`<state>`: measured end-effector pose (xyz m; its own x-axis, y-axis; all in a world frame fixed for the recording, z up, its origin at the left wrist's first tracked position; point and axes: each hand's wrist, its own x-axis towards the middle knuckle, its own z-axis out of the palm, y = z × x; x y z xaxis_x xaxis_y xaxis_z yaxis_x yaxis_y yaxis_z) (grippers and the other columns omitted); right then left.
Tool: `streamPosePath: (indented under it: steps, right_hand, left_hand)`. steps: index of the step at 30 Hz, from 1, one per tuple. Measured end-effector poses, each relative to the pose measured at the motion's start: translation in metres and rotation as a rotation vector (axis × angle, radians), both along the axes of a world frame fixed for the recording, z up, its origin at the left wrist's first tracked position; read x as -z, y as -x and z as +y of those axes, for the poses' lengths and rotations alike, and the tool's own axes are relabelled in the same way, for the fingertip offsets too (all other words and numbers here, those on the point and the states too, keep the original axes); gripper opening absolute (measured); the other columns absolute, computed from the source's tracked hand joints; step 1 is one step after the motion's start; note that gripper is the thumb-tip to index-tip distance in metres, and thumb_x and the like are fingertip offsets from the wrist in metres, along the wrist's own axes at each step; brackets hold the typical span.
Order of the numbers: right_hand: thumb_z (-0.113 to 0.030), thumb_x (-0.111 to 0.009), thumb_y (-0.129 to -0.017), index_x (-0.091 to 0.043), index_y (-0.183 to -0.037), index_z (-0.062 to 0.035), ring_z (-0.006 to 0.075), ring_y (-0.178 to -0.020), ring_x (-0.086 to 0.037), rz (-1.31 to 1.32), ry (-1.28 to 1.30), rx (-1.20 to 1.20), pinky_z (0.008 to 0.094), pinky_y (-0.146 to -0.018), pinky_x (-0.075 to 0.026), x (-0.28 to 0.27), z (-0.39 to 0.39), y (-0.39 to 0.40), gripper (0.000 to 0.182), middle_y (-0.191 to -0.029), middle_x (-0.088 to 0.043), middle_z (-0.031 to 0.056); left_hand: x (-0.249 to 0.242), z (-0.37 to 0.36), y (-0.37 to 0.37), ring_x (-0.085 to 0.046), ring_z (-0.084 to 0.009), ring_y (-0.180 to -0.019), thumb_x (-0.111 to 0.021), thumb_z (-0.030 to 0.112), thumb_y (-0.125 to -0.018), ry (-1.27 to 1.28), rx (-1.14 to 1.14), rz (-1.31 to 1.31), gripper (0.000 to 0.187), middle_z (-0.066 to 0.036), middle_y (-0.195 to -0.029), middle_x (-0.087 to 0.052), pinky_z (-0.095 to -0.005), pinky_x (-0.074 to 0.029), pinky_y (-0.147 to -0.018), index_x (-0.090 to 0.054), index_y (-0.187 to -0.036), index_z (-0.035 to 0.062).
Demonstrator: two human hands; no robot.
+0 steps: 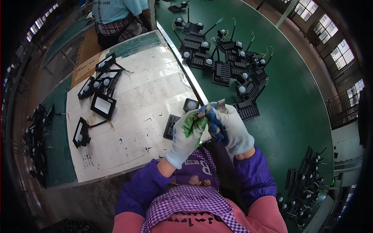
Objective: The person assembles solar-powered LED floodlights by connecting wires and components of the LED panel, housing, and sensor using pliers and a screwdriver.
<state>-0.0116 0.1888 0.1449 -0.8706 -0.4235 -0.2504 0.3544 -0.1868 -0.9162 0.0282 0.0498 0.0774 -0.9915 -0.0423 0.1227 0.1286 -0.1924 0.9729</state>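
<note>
My left hand [188, 130], in a white glove with green on the thumb and fingers, is closed with its fingertips against the other hand. My right hand [229, 126], in a white glove with blue fingers, is closed too. A small greyish piece [221, 102] sticks up at the right hand's fingers; its kind is too small to tell. What the left fingers hold, if anything, is hidden. Below and beside the left hand lies a black floodlight [169, 126], partly covered, with a sensor head [190, 104] just above the hand.
Several black floodlights [103, 105] lie on the white board [143, 89] at left. More sensor floodlights [221, 72] cover the green table [287, 93], with others [305, 182] at lower right and another group [38, 143] at far left. A metal edge [182, 66] divides the surfaces. A person [118, 17] stands beyond.
</note>
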Motion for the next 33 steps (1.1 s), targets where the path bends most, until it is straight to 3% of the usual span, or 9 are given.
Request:
streamPosePath:
  steps: [5, 9, 14, 16, 20, 23, 28, 31, 33]
  right_hand:
    - [-0.026, -0.062, -0.092, -0.061, -0.084, -0.0033, 0.0040, -0.043, -0.041, -0.024, -0.071, 0.097, 0.0191, -0.039, -0.031, -0.007, -0.007, 0.000, 0.024, -0.056, -0.047, -0.0027]
    - [-0.024, -0.060, -0.093, -0.059, -0.083, -0.0049, 0.0052, -0.042, -0.042, -0.331, -0.006, -0.130, 0.0202, -0.037, -0.031, -0.017, 0.012, 0.014, 0.021, -0.054, -0.045, -0.0024]
    - [-0.021, -0.057, -0.093, -0.056, -0.079, -0.0050, 0.0064, -0.042, -0.043, -0.322, -0.368, -0.152, 0.0213, -0.037, -0.032, -0.047, 0.003, 0.015, 0.021, -0.058, -0.048, -0.0023]
    - [-0.020, -0.059, -0.091, -0.057, -0.084, -0.0032, 0.0062, -0.046, -0.044, -0.441, -0.252, -0.105, 0.0213, -0.040, -0.036, -0.040, 0.004, 0.015, 0.018, -0.063, -0.050, -0.0008]
    - [-0.017, -0.060, -0.089, -0.057, -0.088, -0.0015, 0.0069, -0.048, -0.045, -0.571, -0.051, -0.079, 0.0213, -0.041, -0.037, -0.044, 0.012, 0.008, 0.016, -0.067, -0.052, 0.0012]
    - [-0.011, -0.053, -0.092, -0.051, -0.075, -0.0037, 0.0072, -0.045, -0.041, -0.447, -0.105, -0.044, 0.0219, -0.039, -0.031, -0.049, 0.000, 0.008, 0.019, -0.058, -0.044, 0.0002]
    - [-0.026, -0.058, -0.095, -0.064, -0.098, -0.0020, 0.0034, -0.051, -0.047, -0.125, -0.166, -0.118, 0.0171, -0.045, -0.037, -0.033, 0.001, 0.014, 0.025, -0.078, -0.063, 0.0004]
    - [-0.030, -0.060, -0.094, -0.064, -0.098, -0.0022, 0.0032, -0.051, -0.049, -0.104, -0.289, -0.149, 0.0167, -0.046, -0.039, -0.028, 0.001, 0.009, 0.029, -0.079, -0.063, 0.0004]
    - [-0.025, -0.060, -0.094, -0.063, -0.095, -0.0022, 0.0037, -0.052, -0.050, -0.236, -0.179, -0.068, 0.0177, -0.045, -0.040, -0.024, 0.002, 0.009, 0.024, -0.075, -0.060, -0.0002]
  left_hand:
    - [0.002, 0.003, 0.005, -0.065, -0.0235, -0.084, -0.059, 0.004, -0.080, 0.300, -0.100, 0.241, 0.033, -0.012, -0.096, -0.064, -0.0335, -0.052, -0.073, -0.058, -0.113, -0.0002]
    - [-0.006, 0.000, 0.003, -0.062, -0.0357, -0.078, -0.063, 0.007, -0.071, 0.653, -0.122, 0.345, 0.041, -0.015, -0.095, -0.062, -0.0401, -0.051, -0.069, -0.059, -0.112, 0.0016]
    - [0.021, -0.004, 0.006, -0.059, -0.0320, -0.074, -0.069, 0.021, -0.070, 0.744, -0.107, 0.464, 0.046, -0.014, -0.096, -0.060, -0.0405, -0.049, -0.065, -0.059, -0.111, 0.0027]
    - [0.028, -0.007, 0.010, -0.058, -0.0316, -0.075, -0.070, 0.023, -0.069, 0.769, -0.126, 0.522, 0.048, -0.014, -0.097, -0.059, -0.0409, -0.049, -0.066, -0.059, -0.112, 0.0033]
    - [0.030, -0.008, 0.008, -0.058, -0.0324, -0.079, -0.069, 0.024, -0.071, 0.709, -0.058, 0.528, 0.047, -0.014, -0.098, -0.060, -0.0415, -0.049, -0.071, -0.059, -0.112, 0.0044]
    - [0.033, -0.011, 0.007, -0.060, -0.0329, -0.080, -0.067, 0.023, -0.073, 0.650, 0.000, 0.450, 0.045, -0.015, -0.098, -0.061, -0.0414, -0.050, -0.072, -0.058, -0.113, 0.0041]
    - [0.003, -0.014, 0.010, -0.063, -0.0360, -0.079, -0.061, 0.016, -0.075, 0.415, 0.026, 0.225, 0.043, -0.018, -0.093, -0.062, -0.0420, -0.052, -0.071, -0.056, -0.115, 0.0007]
    - [0.000, -0.005, 0.009, -0.064, -0.0371, -0.078, -0.059, 0.012, -0.075, 0.192, 0.026, 0.183, 0.042, -0.020, -0.091, -0.062, -0.0424, -0.052, -0.069, -0.055, -0.115, -0.0009]
    - [0.004, -0.007, 0.013, -0.063, -0.0360, -0.078, -0.060, 0.014, -0.075, 0.347, 0.014, 0.236, 0.042, -0.019, -0.092, -0.062, -0.0422, -0.052, -0.069, -0.056, -0.114, -0.0001]
